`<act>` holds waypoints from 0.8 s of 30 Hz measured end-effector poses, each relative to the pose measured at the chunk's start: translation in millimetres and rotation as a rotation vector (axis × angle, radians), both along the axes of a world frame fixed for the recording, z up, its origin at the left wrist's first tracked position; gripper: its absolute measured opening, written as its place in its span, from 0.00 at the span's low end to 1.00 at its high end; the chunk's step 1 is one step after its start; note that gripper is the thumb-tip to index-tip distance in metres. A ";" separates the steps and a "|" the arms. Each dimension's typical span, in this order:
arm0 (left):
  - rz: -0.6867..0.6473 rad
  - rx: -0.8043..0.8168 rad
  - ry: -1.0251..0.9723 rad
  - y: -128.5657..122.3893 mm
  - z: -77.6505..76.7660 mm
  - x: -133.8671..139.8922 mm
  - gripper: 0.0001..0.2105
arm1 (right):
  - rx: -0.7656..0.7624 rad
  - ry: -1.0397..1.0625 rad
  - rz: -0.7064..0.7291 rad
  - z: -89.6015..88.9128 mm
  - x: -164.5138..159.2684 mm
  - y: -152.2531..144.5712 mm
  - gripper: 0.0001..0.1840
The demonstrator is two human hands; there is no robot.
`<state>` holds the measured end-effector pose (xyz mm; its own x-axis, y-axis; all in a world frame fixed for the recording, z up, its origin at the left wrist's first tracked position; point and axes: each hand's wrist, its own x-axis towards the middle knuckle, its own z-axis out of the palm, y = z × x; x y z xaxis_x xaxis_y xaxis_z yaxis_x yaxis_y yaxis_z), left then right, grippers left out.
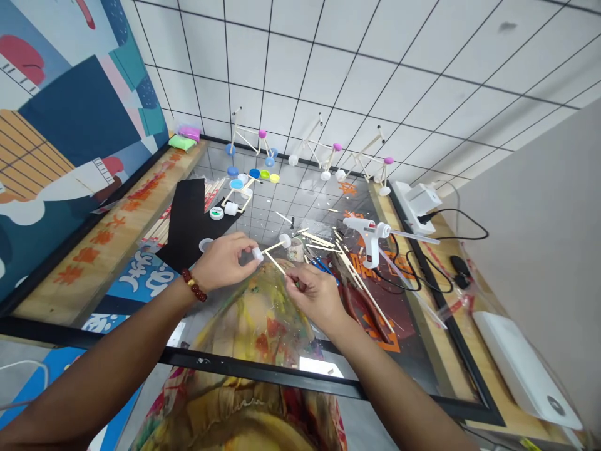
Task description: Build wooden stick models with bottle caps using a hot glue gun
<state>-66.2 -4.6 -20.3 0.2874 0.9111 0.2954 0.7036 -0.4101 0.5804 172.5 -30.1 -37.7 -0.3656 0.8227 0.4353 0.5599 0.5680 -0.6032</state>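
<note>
My left hand, with a beaded bracelet at the wrist, pinches a small white bottle cap between thumb and fingers. From that cap one thin wooden stick slants down to my right hand, whose thumb and fingertips are closed on its end. Another short stick runs from the same cap to a second white cap at its far end. Both hands are just above the glass tabletop, near its front middle.
A white glue gun lies on the right beside red-handled pliers and loose sticks. Several stick-and-cap models, one with a pink knob, stand along the back. Black sheet and coloured caps lie left. A power strip is at right.
</note>
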 end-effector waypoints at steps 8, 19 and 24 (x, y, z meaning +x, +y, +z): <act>0.002 -0.011 -0.001 -0.3 2.0 0.0 0.08 | -0.009 0.015 0.009 -0.7 -1.4 0.0 0.08; 0.007 -0.029 0.007 -0.7 2.3 0.1 0.09 | 0.011 -0.005 0.017 -0.5 -2.0 2.2 0.07; 0.012 -0.020 0.000 -0.5 1.6 0.8 0.09 | -0.003 -0.025 0.006 -0.4 -2.6 2.8 0.08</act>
<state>-65.5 -5.1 -18.7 0.2767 0.9203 0.2766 0.7083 -0.3899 0.5885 169.9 -27.3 -38.1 -0.3813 0.8218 0.4235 0.5714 0.5696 -0.5908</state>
